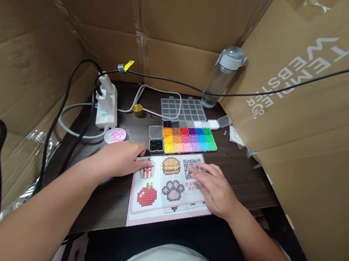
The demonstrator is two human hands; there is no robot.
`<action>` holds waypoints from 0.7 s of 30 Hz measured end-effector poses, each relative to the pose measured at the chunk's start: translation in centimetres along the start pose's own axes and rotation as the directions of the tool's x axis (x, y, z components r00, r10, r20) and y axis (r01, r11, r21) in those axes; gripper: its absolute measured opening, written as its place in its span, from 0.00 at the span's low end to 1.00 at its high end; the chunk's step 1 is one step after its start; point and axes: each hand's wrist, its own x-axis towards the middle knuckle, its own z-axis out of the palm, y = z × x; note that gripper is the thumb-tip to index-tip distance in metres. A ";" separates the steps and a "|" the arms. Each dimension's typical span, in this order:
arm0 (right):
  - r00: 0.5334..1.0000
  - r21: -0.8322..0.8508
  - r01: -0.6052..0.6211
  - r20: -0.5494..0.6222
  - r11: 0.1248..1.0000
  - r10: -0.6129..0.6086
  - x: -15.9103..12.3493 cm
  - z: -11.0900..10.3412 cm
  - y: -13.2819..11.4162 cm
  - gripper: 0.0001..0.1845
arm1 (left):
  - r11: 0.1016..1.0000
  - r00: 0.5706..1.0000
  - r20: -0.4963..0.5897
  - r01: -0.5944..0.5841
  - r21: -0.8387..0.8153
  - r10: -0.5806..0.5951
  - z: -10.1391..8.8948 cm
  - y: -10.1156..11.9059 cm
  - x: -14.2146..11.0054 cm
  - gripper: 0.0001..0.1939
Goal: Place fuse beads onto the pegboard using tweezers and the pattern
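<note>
My left hand point(120, 158) rests at the upper left corner of a pattern sheet point(156, 199), its thumb stretched over the printed cupcake and the index finger apart from it, beyond the sheet's far edge. The other fingers are tucked out of sight. Clear plates appear to lie over the sheet, which shows a cupcake, burger, apple, paw and QR code. On its right side lies my right hand point(216, 189), fingers bent around a thin pinkish tool point(199, 169) whose exact kind is unclear. Just beyond stands a divided box of coloured beads point(189, 140).
A small box of black beads point(156, 145) sits left of the bead box. Pink beads fill a white dish point(115, 135). Further back are a gold cup point(137, 110), power strip point(108, 109) and water bottle point(222, 79). A black cable point(167, 79) crosses ahead; cardboard walls surround the table.
</note>
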 end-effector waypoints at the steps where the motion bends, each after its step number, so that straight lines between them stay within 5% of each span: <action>1: 1.000 0.014 0.000 -0.029 1.000 0.000 0.0 0.0 0.1 0.21 | 1.000 1.000 -0.001 -0.007 -0.001 0.007 0.0 -0.1 0.0 0.26; 5: 0.985 0.039 -0.020 -0.173 0.999 0.027 0.2 -0.1 -0.2 0.23 | 1.000 0.997 -0.075 -0.001 0.027 0.003 -0.6 -0.1 -0.4 0.24; 8: 0.973 -0.009 -0.018 -0.232 1.000 0.016 0.7 -0.2 -1.6 0.23 | 1.000 0.965 -0.263 -0.004 0.010 0.006 -1.6 1.4 -1.5 0.24; 11: 0.940 -0.017 0.016 -0.341 1.000 -0.021 1.5 0.0 -3.7 0.21 | 0.939 0.888 -0.446 -0.244 -0.243 0.115 -1.8 4.2 -2.8 0.29; 13: 0.946 0.011 0.041 -0.321 0.999 -0.036 2.0 0.4 -5.1 0.20 | 0.758 0.889 -0.426 -0.393 -0.520 0.170 -0.9 6.2 -3.5 0.27; 15: 0.973 0.083 0.020 -0.231 0.996 0.000 2.4 0.9 -6.2 0.20 | 0.514 0.917 -0.356 -0.395 -0.762 0.179 0.8 7.8 -4.0 0.25; 18: 0.972 0.197 -0.046 -0.217 0.979 0.089 2.6 1.7 -7.1 0.13 | 0.211 0.973 -0.219 -0.228 -0.950 0.068 3.4 9.3 -4.4 0.23; 21: 0.969 0.215 -0.077 -0.212 0.974 0.123 2.5 2.1 -7.4 0.10 | 0.025 0.994 -0.087 -0.086 -0.996 -0.059 4.5 10.5 -4.8 0.25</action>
